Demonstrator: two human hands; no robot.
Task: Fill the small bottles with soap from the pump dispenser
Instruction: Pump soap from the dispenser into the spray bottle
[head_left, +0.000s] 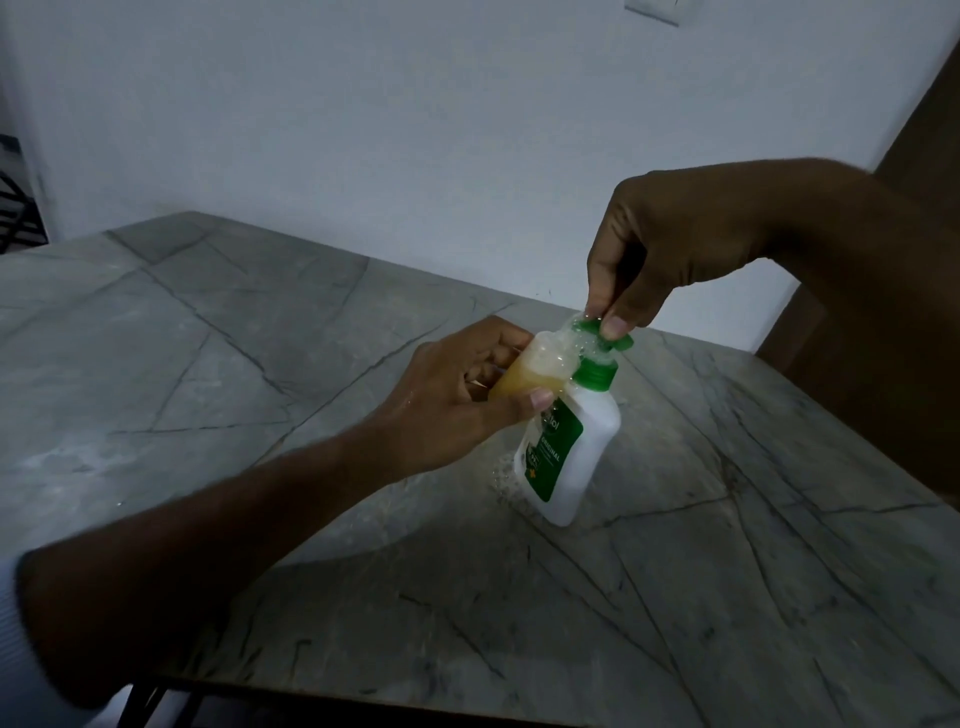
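A white pump dispenser (582, 457) with a green label and green pump head (608, 343) stands on the grey marble table (260, 322). My left hand (457, 400) grips a small clear bottle (535, 371) holding amber soap, tilted with its mouth up against the pump nozzle. Foam and bubbles fill the bottle's neck. My right hand (665, 249) comes down from above, its thumb and fingers pinching the green pump head.
Foam or spilled soap (504, 478) lies on the table by the dispenser's base. A white wall (415, 130) stands behind the table, a brown door or panel (924, 130) at far right. The table's near edge (363, 699) runs along the bottom.
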